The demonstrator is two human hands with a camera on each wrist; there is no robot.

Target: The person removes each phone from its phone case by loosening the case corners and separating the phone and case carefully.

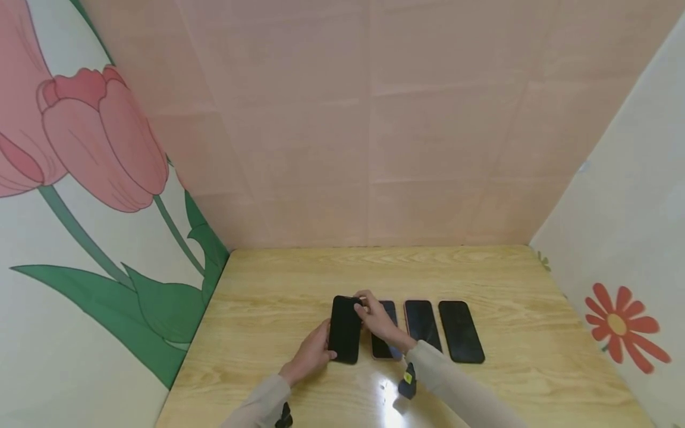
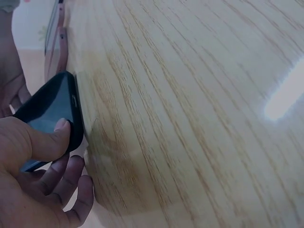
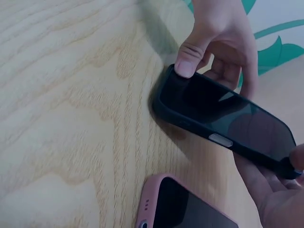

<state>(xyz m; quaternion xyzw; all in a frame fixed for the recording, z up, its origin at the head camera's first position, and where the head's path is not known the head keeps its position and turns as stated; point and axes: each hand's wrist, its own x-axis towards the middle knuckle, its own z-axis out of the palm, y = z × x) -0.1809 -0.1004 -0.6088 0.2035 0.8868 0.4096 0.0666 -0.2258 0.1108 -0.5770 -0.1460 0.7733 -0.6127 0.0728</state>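
Note:
A smartphone (image 1: 343,339) in a black case, screen up, is held between both hands just in front of the person. My left hand (image 1: 313,353) grips its near left side, with the thumb (image 2: 59,137) on the screen's edge and the other fingers beneath. My right hand (image 1: 377,318) pinches the far right corner; in the right wrist view this hand (image 3: 278,199) shows only in part. The phone (image 3: 228,118) looks tilted, close above the table. Next to it on the right lies a pink-cased phone (image 3: 190,209), partly covered by the right hand in the head view.
Two more phones, one dark-screened with a pinkish rim (image 1: 420,318) and one black (image 1: 461,331), lie in a row to the right on the wooden table (image 1: 278,279). A pink-brown wall covering (image 1: 369,148) stands behind; flower-printed walls flank the table.

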